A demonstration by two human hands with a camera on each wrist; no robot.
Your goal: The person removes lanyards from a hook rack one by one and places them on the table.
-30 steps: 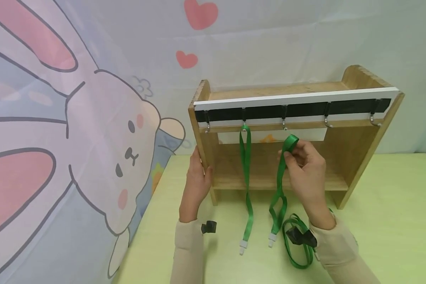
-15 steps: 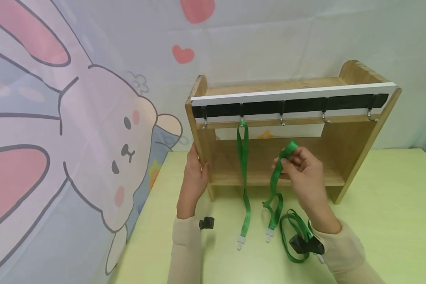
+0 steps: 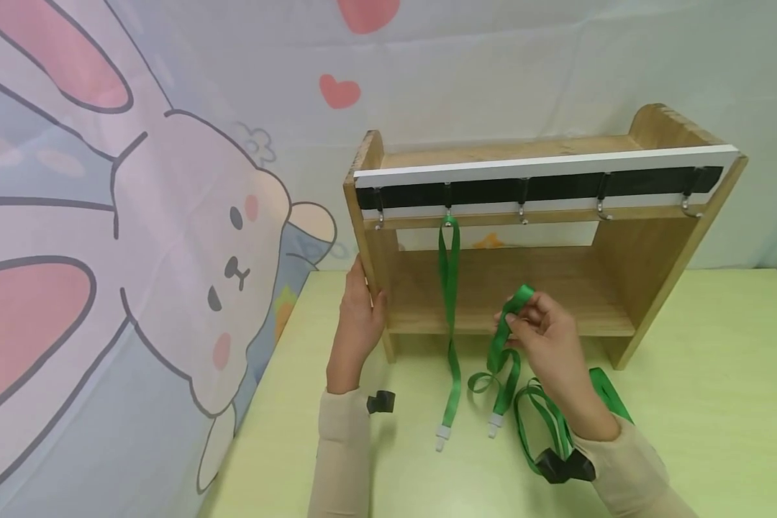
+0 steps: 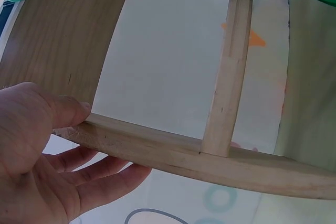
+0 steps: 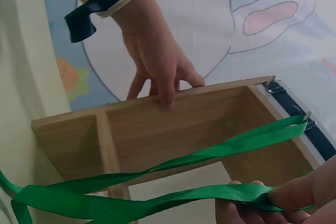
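Observation:
My left hand [image 3: 357, 320] grips the left side panel of a wooden shelf [image 3: 511, 284]; in the left wrist view its thumb lies on the inner side and the fingers on the outer. Between thumb and fingers, my right hand [image 3: 549, 342] pinches the looped upper part of a green lanyard [image 3: 500, 344] in front of the lower board. The strap folds below the hand, and its white clip [image 3: 495, 424] hangs lowest. Another green lanyard [image 3: 450, 273] dangles from the second hook [image 3: 449, 212] from the left, also visible as a hanging strap [image 5: 262, 138] in the right wrist view.
Several metal hooks line a black strip [image 3: 485, 193] on the shelf's front. More green lanyard [image 3: 560, 424] lies coiled on the yellow-green table [image 3: 719, 374] below the right wrist, partly hidden by it. Behind the shelf hangs a printed cloth [image 3: 492, 79] with a rabbit.
My right hand has lowered with the lanyard, away from the hooks, and the strap beneath it has folded into a loose loop. My left hand keeps its grip on the shelf's side.

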